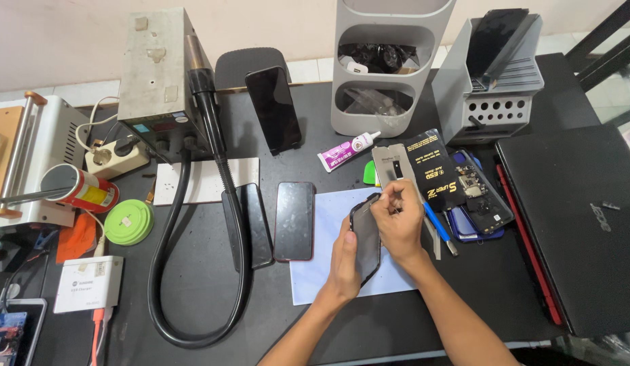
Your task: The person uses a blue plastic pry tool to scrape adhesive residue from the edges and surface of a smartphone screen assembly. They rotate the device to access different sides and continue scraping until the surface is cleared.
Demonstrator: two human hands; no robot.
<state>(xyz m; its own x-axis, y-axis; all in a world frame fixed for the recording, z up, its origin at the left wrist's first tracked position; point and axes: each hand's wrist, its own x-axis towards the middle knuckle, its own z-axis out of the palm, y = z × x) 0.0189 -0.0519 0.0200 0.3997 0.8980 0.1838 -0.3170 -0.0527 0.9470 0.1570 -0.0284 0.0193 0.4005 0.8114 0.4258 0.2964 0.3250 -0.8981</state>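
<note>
My left hand (343, 268) grips a dark phone screen panel (366, 237) by its lower edge, tilted on its side above a white sheet of paper (328, 224). My right hand (398, 218) pinches the panel's upper right edge with its fingertips. A blue-handled tool (439, 227) lies just right of my right hand. A dark phone (294, 220) lies flat left of the paper, apart from both hands.
A black hose (223, 196) loops from a grey metal box (155, 68). Another phone (273, 108) leans upright at the back. A grey shelf organiser (386, 74), a glue tube (347, 150), a closed black laptop (579, 217), phone parts (474, 196) and a green round tin (128, 221) surround the workspace.
</note>
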